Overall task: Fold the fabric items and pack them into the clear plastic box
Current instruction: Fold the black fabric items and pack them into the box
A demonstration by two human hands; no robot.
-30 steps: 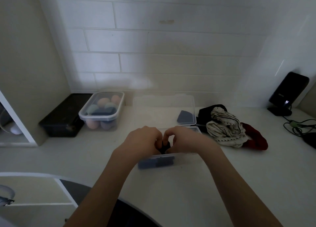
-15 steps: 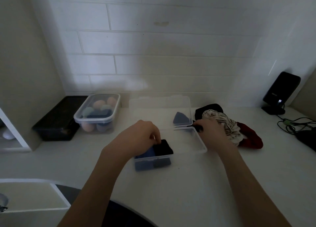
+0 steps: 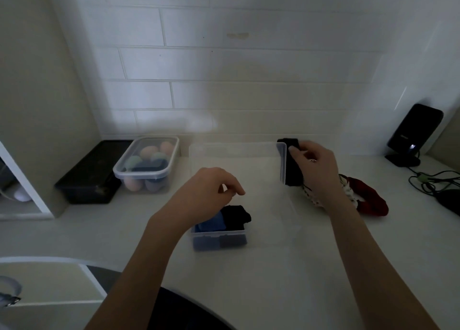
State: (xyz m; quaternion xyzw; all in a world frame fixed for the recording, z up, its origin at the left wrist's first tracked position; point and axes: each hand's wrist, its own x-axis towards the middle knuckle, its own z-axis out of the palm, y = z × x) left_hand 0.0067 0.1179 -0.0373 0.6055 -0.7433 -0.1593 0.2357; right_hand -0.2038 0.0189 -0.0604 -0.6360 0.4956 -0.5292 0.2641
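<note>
The clear plastic box (image 3: pixel 291 206) lies on the white counter in the middle, with its lid (image 3: pixel 234 155) leaning behind it. A folded blue fabric (image 3: pixel 210 225) and a folded black fabric (image 3: pixel 236 216) sit side by side in the box's near left end. My left hand (image 3: pixel 209 192) hovers just above them, fingers loosely apart and holding nothing. My right hand (image 3: pixel 317 173) is raised at the box's far right corner and grips a black fabric item (image 3: pixel 291 173). A white patterned fabric (image 3: pixel 314 200) and a red fabric (image 3: pixel 371 201) lie to the right of the box, partly hidden by my right wrist.
A lidded clear container (image 3: pixel 146 165) of pastel sponges and a black tray (image 3: pixel 92 173) stand at the back left. A dark phone on a stand (image 3: pixel 413 133) and cables (image 3: pixel 438 183) occupy the far right. White shelving edges the left side.
My right hand left the box, reached the pile on the right and lifted a black fabric item. My left hand let go of the folded black fabric and rose slightly.
</note>
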